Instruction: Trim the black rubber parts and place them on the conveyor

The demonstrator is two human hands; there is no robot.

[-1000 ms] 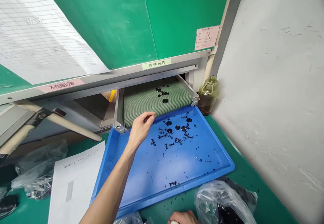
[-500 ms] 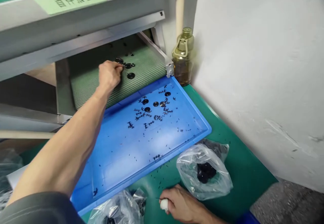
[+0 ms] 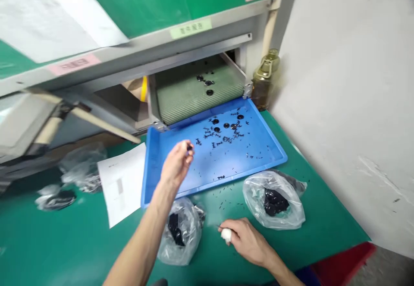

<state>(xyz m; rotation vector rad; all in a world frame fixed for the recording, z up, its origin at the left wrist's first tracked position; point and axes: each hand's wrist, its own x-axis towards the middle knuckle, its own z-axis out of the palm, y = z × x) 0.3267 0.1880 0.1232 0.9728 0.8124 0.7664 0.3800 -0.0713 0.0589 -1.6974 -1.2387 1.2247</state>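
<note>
My left hand (image 3: 177, 161) is above the left part of the blue tray (image 3: 151, 169), its fingers pinched on a small black part (image 3: 189, 147). Black round parts (image 3: 226, 125) and many tiny black branched bits lie in the tray. More black round parts (image 3: 209, 92) rest on the green conveyor belt (image 3: 181, 100). Near the table's front, my right hand (image 3: 247, 239) is closed, with a white wrap (image 3: 226, 235) at one digit. A thin dark tip sticks out from its fingers; the rest of that object is hidden.
Clear plastic bags with black parts stand on the green table: a right bag (image 3: 258, 215) and a left bag (image 3: 190, 245). A paper sheet (image 3: 129, 191) lies left of the tray. A greenish bottle (image 3: 262, 83) stands beside the conveyor, near the white wall (image 3: 349, 83).
My left hand reached onto the belt among the round parts, then drew back over the tray with a small black part. My right hand stays low near the bags. The camera view shifted.
</note>
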